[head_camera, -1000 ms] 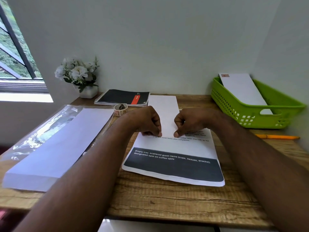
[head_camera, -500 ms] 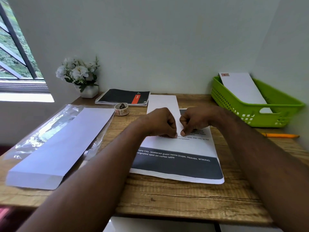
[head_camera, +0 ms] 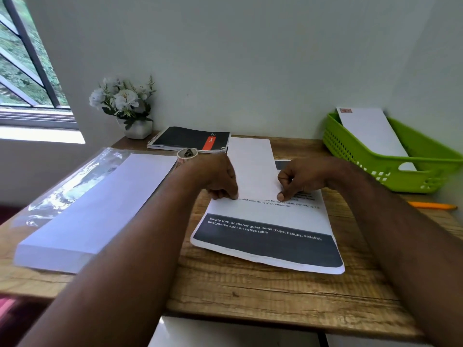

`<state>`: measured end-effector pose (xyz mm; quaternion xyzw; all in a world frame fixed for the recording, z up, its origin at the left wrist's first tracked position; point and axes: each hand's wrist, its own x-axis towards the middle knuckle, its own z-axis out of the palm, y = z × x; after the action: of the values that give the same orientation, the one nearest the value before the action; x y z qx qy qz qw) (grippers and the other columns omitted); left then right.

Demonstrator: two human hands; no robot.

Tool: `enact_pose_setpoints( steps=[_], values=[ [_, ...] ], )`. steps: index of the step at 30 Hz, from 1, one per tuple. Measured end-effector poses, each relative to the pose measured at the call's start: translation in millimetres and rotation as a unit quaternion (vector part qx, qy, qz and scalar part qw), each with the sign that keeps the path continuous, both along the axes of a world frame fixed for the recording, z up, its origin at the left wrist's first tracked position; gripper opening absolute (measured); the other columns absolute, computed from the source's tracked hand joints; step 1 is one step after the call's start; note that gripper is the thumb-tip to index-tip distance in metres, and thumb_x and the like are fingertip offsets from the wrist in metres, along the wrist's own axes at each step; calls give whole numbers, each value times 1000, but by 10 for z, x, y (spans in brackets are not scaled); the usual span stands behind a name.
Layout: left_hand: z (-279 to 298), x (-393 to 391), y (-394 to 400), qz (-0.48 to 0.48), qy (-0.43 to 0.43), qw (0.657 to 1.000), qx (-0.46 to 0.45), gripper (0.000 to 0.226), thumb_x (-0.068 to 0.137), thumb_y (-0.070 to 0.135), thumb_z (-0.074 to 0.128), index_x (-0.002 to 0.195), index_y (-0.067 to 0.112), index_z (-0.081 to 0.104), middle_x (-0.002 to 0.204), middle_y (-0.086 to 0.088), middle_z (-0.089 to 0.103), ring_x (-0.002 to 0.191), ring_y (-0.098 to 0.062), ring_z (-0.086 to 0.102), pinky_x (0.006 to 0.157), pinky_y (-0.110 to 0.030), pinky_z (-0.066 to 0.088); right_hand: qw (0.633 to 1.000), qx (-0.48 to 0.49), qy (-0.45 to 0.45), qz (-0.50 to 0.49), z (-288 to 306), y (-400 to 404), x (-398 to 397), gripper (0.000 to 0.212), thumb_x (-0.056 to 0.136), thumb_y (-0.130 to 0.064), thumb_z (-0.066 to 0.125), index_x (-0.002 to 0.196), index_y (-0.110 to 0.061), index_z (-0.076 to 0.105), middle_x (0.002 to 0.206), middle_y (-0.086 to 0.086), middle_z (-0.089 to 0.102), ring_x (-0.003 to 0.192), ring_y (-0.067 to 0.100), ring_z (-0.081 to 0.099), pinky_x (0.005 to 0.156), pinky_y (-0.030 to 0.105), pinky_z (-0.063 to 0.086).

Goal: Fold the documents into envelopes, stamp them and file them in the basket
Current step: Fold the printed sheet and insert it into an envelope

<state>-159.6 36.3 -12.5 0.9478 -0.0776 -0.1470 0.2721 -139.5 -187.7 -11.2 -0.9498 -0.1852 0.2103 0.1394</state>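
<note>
Change: both hands are spreading apart again along the near edge of the blank envelope, after having been drawn almost knuckle to knuckle half a second ago; the printed sheet is lying where it was.
Surface (head_camera: 275, 296): wooden, carrying everything named below; the printed document is serving as the landmark.
Envelope stack (head_camera: 100, 204): lying well to the left of the document, half out of a clear plastic wrapper, so plenty is left to fill.
Document (head_camera: 268, 236): lying flat and unfolded near the front edge, dark band toward the person; no crease is showing yet.
Basket (head_camera: 390, 159): green, sitting behind and to the right of the document, already holding one stamped envelope (head_camera: 370, 134), so one round is looking finished.
Blank envelope (head_camera: 253, 166): lying on the far part of the document, its near edge between the hands.
Left hand (head_camera: 218, 179): curled, fingertips pinching the envelope's near left corner against the document.
Right hand (head_camera: 298, 179): curled likewise, thumb and finger pinching the near right corner.
Stamp roll (head_camera: 187, 154): standing behind and left of the document, just beyond the left hand.
Progress: this document is waiting to be folded, inserted, stamped and filed.
</note>
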Motion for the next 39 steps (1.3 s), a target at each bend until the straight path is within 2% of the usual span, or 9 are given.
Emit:
enact_pose_setpoints(
  steps=[5,9,11,14,18,23,27,31,39],
  values=[
    [82,-7,218,3,23,999,44,9,74,9,81,75,8,72,72,-6,71,60,-15,64,58,-24,54,1000,7,6,0,-5,-10,18,34,77,-32,78,59,-19,52,54,-12,53,61,8,46,62,26,37],
    [7,-39,109,-48,-132,989,50,13,73,16,79,67,14,68,63,4,65,60,-11,57,61,-24,45,1000,15,11,-1,0,-17,-12,33,78,-31,77,60,-19,52,57,-10,53,61,8,45,59,25,36],
    [-29,-107,-95,-95,-168,981,27,11,76,21,78,72,18,68,68,9,61,63,-8,55,61,-22,44,1000,17,13,-3,8,-12,-28,33,78,-31,77,60,-19,52,59,-8,53,62,9,45,60,25,36],
    [-77,-141,-308,-138,-164,976,37,13,78,27,79,85,19,72,76,14,60,67,-5,55,60,-18,41,1000,24,19,-6,17,-4,-41,33,80,-30,75,61,-19,50,60,-7,52,62,8,44,59,23,35],
    [-97,-68,-321,-122,-175,976,50,17,78,20,80,93,13,78,88,1,74,71,-9,63,77,-29,55,997,59,38,9,8,-44,-72,34,81,-31,74,65,-19,47,60,-7,49,57,6,41,54,19,33],
    [-77,-51,-333,-132,-183,972,64,16,79,22,78,91,11,76,90,-2,74,67,-7,60,77,-31,55,996,76,-11,33,-36,-94,-73,29,70,-33,83,77,-21,57,72,-11,57,65,3,48,61,20,39],
    [-47,-47,-308,-150,-155,975,46,18,77,25,80,88,12,76,88,-1,74,76,-14,67,82,-36,58,993,111,-26,33,-42,-98,-66,32,65,-33,85,91,-28,67,79,-11,65,69,2,53,67,24,41],
    [-24,-36,-299,-162,-151,974,40,16,79,16,78,94,11,76,94,-2,75,82,-14,68,86,-37,57,991,121,-49,34,-24,-85,-85,31,68,-31,84,97,-31,73,89,-9,68,64,-4,52,64,16,40],
    [-41,-38,-302,-177,-183,966,49,17,81,14,74,97,10,76,95,-2,75,82,-13,68,86,-36,57,988,-7,-135,71,21,32,-106,26,74,-35,79,99,-27,75,103,-12,68,79,2,58,68,19,44]
  ],
)
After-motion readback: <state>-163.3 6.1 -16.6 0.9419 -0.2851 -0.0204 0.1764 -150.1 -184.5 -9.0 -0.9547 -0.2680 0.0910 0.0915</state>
